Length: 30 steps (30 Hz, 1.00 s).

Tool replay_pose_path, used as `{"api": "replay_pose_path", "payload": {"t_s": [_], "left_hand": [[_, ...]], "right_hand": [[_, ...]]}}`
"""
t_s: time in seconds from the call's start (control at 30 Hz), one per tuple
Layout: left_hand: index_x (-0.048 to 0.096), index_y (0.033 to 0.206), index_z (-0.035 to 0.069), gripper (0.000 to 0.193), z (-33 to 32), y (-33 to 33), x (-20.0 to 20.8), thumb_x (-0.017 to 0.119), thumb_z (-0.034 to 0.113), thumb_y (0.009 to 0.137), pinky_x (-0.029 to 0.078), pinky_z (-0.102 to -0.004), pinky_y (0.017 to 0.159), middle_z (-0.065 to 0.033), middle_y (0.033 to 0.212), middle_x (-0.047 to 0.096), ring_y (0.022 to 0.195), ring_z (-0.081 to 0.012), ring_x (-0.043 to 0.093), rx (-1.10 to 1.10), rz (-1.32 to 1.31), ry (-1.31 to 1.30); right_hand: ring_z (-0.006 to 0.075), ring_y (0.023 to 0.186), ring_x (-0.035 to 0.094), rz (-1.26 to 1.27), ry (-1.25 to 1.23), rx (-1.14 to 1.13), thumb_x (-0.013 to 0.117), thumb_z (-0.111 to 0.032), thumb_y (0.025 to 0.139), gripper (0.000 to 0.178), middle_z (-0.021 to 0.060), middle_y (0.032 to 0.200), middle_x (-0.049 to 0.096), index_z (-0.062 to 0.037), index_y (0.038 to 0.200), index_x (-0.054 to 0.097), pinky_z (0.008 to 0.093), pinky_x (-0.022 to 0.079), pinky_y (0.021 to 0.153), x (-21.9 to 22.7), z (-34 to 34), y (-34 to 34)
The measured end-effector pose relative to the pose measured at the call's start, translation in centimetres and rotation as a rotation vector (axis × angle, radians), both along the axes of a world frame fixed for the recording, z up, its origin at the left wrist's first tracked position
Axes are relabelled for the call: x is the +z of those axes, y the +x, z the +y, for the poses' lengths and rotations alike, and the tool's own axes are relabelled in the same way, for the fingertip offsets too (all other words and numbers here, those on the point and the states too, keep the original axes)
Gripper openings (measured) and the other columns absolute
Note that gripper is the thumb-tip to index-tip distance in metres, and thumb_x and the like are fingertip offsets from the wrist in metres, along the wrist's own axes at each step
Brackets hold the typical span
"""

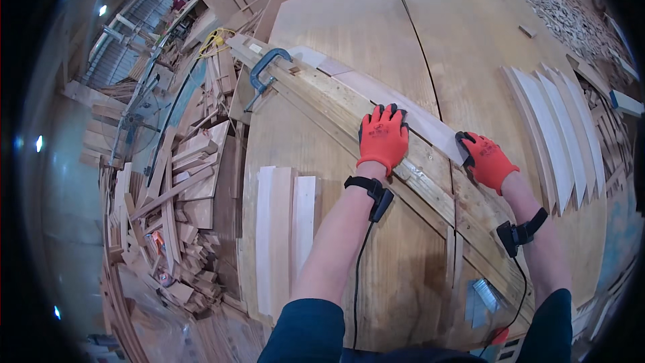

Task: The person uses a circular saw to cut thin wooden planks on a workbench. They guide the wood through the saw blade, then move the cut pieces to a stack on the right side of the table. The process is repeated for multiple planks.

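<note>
A long pale wooden slat (422, 121) lies slantwise along the far side of a thick timber beam (316, 92). My left hand (383, 136), in a red glove with black fingertips, rests on the beam with its fingers stretched toward the slat. At the slat's near right end, my gloved right hand (489, 161) has its fingers bent round the tip; the thumb's hold is partly hidden. A blue C-clamp (269, 70) grips the beam's far left end at the table edge. A second pale piece (306, 56) lies by the beam near the clamp.
Cut slats (285, 228) lie at the left of the wooden table (336, 13), and several pointed slats (554, 138) at the right. Metal plates (485, 296) sit near the front. Scrap wood (191, 255) is heaped beyond the left edge. Black cables hang from both wrist straps.
</note>
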<state>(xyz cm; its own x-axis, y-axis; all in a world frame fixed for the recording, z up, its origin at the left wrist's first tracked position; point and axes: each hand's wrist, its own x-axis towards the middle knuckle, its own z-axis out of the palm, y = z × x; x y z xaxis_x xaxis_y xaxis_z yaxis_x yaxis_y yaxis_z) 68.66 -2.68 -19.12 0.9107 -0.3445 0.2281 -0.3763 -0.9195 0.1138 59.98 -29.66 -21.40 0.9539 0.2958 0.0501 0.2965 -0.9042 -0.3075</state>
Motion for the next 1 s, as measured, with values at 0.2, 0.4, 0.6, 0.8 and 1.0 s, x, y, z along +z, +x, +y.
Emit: {"api": "replay_pose_path", "payload": {"t_s": [0.2,0.4,0.6,0.8,1.0], "left_hand": [[0.061,0.137,0.01,0.047,-0.2,1.1,0.3,0.052,0.032,0.096,0.026,-0.0492,0.119,-0.011,0.15,0.052,0.142,-0.0365,0.04,0.032,0.022,0.011],[0.06,0.14,0.013,0.049,0.7,2.7,-0.4,0.05,0.034,0.097,0.025,-0.0486,0.12,-0.0081,0.152,0.051,0.144,-0.036,0.038,0.05,0.031,0.066],[0.059,0.141,0.014,0.049,1.8,4.6,-1.0,0.05,0.034,0.097,0.024,-0.0478,0.12,-0.0077,0.153,0.05,0.145,-0.036,0.037,0.057,0.056,0.09],[0.059,0.141,0.014,0.05,2.4,3.0,-2.0,0.05,0.034,0.096,0.023,-0.0485,0.121,-0.0088,0.152,0.05,0.145,-0.0357,0.037,0.02,-0.019,0.05],[0.06,0.14,0.013,0.049,3.6,1.5,-3.0,0.049,0.034,0.097,0.022,-0.0492,0.122,-0.0108,0.151,0.051,0.145,-0.0351,0.037,-0.041,-0.05,0.028]], "right_hand": [[0.038,0.128,0.051,-0.042,0.201,-0.097,0.074,-0.015,0.082,0.061,0.0165,0.143,0.051,-0.0075,0.139,0.053,0.0467,0.045,0.107,-1.0,0.1,-0.2],[0.038,0.114,0.06,-0.053,0.575,-0.352,0.07,-0.022,0.087,0.045,0.0182,0.123,0.063,-0.0042,0.128,0.062,0.0432,0.048,0.099,-1.6,0.0,-4.9],[0.0372,0.103,0.061,-0.17,0.403,-0.457,0.07,-0.024,0.087,0.032,0.0161,0.109,0.065,-0.0089,0.115,0.069,0.0463,0.05,0.09,-2.8,3.2,-8.9],[0.0354,0.104,0.061,-0.221,0.422,-0.541,0.072,-0.023,0.086,0.025,0.0125,0.107,0.065,-0.0125,0.109,0.071,0.0452,0.05,0.09,-4.9,5.3,-11.0],[0.0343,0.103,0.062,-0.25,0.466,-0.614,0.072,-0.022,0.084,0.024,0.0118,0.104,0.066,-0.0108,0.105,0.071,0.0436,0.05,0.091,-6.7,8.2,-13.6]]}}
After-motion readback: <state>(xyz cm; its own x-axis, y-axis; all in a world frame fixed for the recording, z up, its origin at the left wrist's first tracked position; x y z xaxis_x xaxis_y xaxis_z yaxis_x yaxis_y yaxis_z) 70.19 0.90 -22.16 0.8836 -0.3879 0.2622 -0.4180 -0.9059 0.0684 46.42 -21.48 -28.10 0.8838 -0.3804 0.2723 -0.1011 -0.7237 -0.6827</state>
